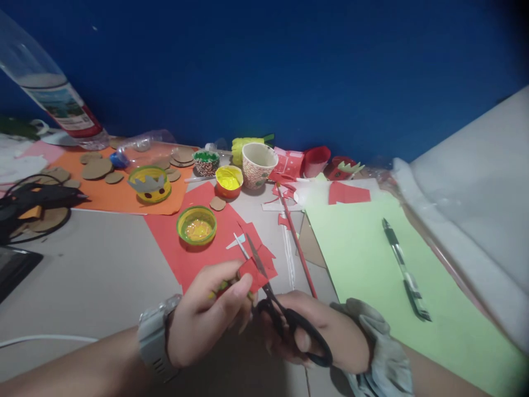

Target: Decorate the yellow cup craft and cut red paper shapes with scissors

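My left hand (212,311) is closed around a small piece of red paper (250,274), pinched under the thumb. Something green and yellow shows partly behind those fingers, too hidden to name. My right hand (308,328) grips black-handled scissors (268,286), fingers through the loops. The blades stand apart and point away from me, with the red piece beside or between them; I cannot tell which. Beyond lies a large red sheet (165,231), with red scraps (264,256) on it near the blade tips. A yellow-green striped bowl (196,226) sits on that sheet.
A patterned paper cup (259,165), a yellow paint cup (229,182) and a crowned yellow cup (149,184) stand behind. A red paintbrush (295,237) and a pen (405,267) on green paper (359,242) lie right. A bottle (61,99) and a black glue gun (33,201) are left.
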